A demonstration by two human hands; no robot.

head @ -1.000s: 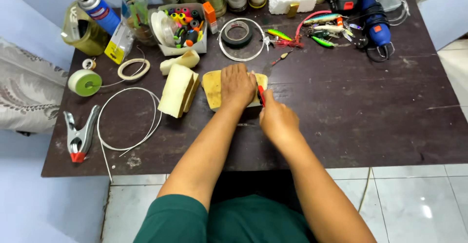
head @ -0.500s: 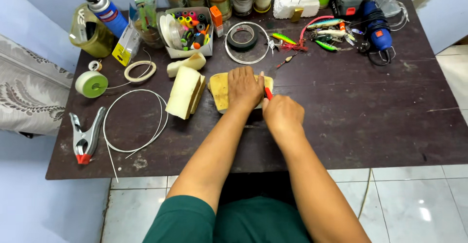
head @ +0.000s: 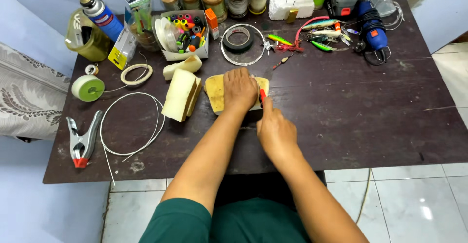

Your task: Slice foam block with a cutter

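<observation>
While the left hand (head: pixel 240 88) lay flat and open, palm down, on the yellowish slab (head: pixel 215 91), that slab sat on the dark table (head: pixel 341 126) directly ahead of the person, its long axis running left to right. Reading from the slab's left: a spring clamp (head: pixel 83 140) lay far to the left near the table edge, a loop of white wire (head: pixel 131 123) between clamp and slab, and pale foam blocks (head: pixel 180 94) just beside the slab's left end, apart from it. The left hand covered the slab's middle and pressed it down; no fingers curled round anything. At the slab's right end the right hand (head: pixel 275 131) was closed around a red-handled tool (head: pixel 263 96), its tip touching or just beside the slab's right edge; the blade itself was too small to make out. The right hand was nearer the person, the left farther out over the slab. Further right of the slab, fishing lures (head: pixel 319 35) and a blue power tool (head: pixel 373 28) stood well apart. Against the frame half a second before, both hands held the same posture; the slab looked unmoved, and only the camera view had shifted slightly.
</observation>
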